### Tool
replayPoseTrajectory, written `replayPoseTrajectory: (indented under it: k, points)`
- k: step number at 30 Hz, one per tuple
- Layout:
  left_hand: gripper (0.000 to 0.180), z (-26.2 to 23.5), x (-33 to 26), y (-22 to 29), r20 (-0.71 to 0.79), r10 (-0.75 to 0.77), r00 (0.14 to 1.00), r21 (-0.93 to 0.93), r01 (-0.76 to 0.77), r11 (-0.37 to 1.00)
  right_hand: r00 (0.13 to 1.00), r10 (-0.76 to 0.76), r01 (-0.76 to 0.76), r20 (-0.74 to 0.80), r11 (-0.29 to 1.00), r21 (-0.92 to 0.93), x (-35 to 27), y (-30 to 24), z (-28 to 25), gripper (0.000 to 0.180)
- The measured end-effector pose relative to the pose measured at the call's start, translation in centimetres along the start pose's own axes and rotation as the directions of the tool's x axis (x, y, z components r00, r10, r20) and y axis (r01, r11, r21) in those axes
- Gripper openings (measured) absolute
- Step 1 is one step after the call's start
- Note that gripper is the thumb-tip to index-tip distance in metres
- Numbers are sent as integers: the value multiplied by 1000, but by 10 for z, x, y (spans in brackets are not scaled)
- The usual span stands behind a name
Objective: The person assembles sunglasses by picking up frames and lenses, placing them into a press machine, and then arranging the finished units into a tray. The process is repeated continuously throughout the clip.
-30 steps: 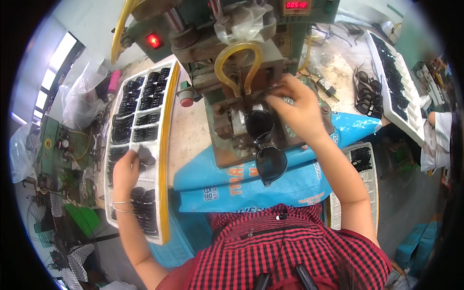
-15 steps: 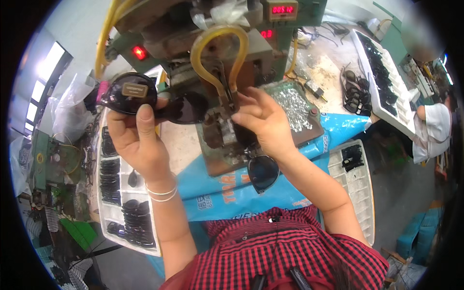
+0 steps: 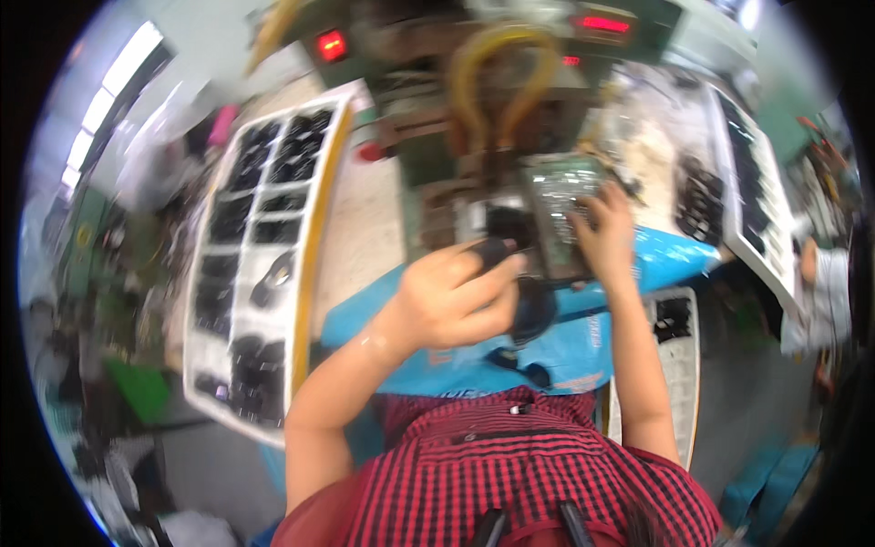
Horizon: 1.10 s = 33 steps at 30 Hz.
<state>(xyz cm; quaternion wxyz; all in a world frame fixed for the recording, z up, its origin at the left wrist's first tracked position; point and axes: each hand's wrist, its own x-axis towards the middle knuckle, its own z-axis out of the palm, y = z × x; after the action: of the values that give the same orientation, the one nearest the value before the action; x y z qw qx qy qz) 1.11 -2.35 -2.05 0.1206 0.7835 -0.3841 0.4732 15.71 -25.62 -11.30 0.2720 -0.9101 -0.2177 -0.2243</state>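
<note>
The picture is blurred by motion. My left hand (image 3: 451, 301) is closed around a pair of black sunglasses (image 3: 529, 305), held just in front of the green bench machine (image 3: 437, 196). One dark lens hangs below my fingers. My right hand (image 3: 606, 223) lies further right, its fingertips on a clear plastic bag of small parts (image 3: 556, 191) that rests on the machine's plate. I cannot see anything gripped in that hand.
A yellow hose loop (image 3: 497, 87), a red lamp (image 3: 330, 44) and a red display (image 3: 602, 23) top the machine. A white, yellow-edged tray of black sunglasses (image 3: 314, 237) stands left, another tray (image 3: 761, 246) right. A blue sack (image 3: 674, 260) covers my lap. Another person's arm (image 3: 816, 273) is far right.
My left hand has carried the sunglasses from the upper left to the middle, in front of the machine. My right hand has left the machine's centre for the clear bag on the right.
</note>
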Motion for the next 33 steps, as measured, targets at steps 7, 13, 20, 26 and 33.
replayPoseTrajectory:
  k: [7, 13, 20, 26, 33]
  points:
    - [13, 0, -13, -2, -112, -34, 993, -49, 29, 998, 996, -77, 77, -40, 997, -9, -1, 17, -4, 18]
    - [11, 13, -14, 20, -74, -198, 977, -52, 195, 979, 999, 37, -36, -21, 997, 61, 9, 20, 2, 20]
    - [18, -142, -76, -47, 40, -813, 580, 482, 702, 524, 985, 169, -167, 23, 927, 335, -2, 8, -21, 14]
    - [37, -177, -197, -121, 427, -885, -187, 832, 463, 304, 992, -69, 80, -102, 991, 111, 16, -15, -14, 12]
    - [22, -183, -201, -81, 180, -973, 145, 635, 738, 228, 981, 193, -182, -10, 941, 284, -7, -7, -34, 18]
